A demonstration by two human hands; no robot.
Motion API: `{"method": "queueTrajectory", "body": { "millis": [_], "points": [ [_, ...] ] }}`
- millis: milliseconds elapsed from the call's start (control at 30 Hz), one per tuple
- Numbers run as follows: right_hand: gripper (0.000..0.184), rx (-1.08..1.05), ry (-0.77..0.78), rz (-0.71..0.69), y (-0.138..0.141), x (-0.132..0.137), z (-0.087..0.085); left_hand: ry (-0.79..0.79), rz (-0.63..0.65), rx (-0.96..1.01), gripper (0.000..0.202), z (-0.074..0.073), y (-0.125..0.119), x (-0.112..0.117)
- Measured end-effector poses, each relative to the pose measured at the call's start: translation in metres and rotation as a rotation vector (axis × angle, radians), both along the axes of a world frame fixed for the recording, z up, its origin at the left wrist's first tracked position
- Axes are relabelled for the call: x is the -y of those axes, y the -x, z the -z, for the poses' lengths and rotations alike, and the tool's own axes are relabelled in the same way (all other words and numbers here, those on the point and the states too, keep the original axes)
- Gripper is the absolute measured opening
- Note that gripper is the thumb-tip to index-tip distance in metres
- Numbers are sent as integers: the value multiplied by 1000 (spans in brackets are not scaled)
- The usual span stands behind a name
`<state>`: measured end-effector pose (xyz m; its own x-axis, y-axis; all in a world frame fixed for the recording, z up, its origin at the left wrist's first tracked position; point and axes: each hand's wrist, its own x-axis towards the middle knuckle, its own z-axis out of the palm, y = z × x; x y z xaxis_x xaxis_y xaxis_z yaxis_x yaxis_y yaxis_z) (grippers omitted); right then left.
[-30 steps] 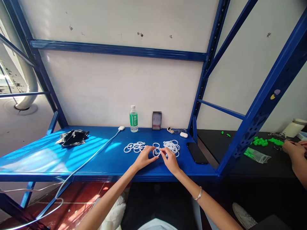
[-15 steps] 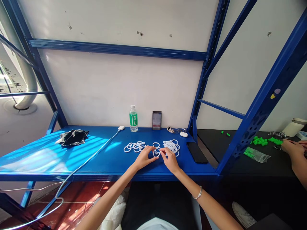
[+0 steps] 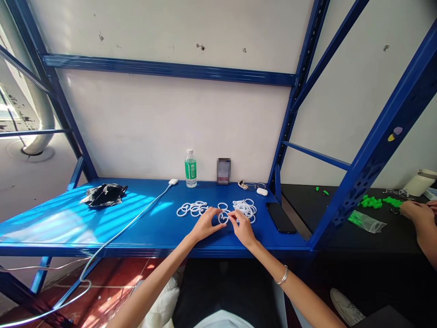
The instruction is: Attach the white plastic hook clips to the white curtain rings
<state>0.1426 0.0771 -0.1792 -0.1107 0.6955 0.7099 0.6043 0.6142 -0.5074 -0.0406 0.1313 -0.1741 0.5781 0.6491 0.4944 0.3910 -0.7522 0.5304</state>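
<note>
Between my two hands, low over the blue table point(image 3: 143, 237), is a white ring point(image 3: 219, 220). My left hand point(image 3: 205, 224) grips its left side, the thumb curving below and the fingers above. With thumb and fingertips pinched, my right hand point(image 3: 243, 229) holds the ring's right side. Just behind my fingers lies another white ring point(image 3: 222, 204). A loose group of white rings point(image 3: 194, 208) lies to the left, and a denser pile of white rings point(image 3: 248, 207) sits behind my right hand. Fine detail at my fingertips is too small to make out.
A black phone point(image 3: 280, 217) lies right of the pile, near an earbud case point(image 3: 262, 192). Behind stand a bottle point(image 3: 190, 169) and a propped phone-like screen point(image 3: 223, 171). Left are a white cable point(image 3: 136, 214) and black bag point(image 3: 105, 196). Another person's hand point(image 3: 418, 214) works near green pieces point(image 3: 370, 201).
The view has shifted very slightly. Both my hands keep the same hold on the ring, and the rings on the table stay where they were.
</note>
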Motion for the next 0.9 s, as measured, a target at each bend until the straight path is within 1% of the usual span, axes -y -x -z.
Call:
{"method": "queueTrajectory", "body": {
  "millis": [267, 467, 733, 900],
  "points": [
    [15, -4, 1, -2, 0, 0, -1, 0, 1, 10, 43, 0, 0, -1],
    [16, -26, 29, -50, 1, 1, -2, -3, -14, 10, 44, 0, 1, -1],
    [16, -1, -10, -11, 0, 0, -1, 11, 2, 18, 43, -1, 0, 1],
    [16, 1, -15, -17, 0, 1, -2, 27, 9, 10, 43, -1, 0, 1]
  ]
}}
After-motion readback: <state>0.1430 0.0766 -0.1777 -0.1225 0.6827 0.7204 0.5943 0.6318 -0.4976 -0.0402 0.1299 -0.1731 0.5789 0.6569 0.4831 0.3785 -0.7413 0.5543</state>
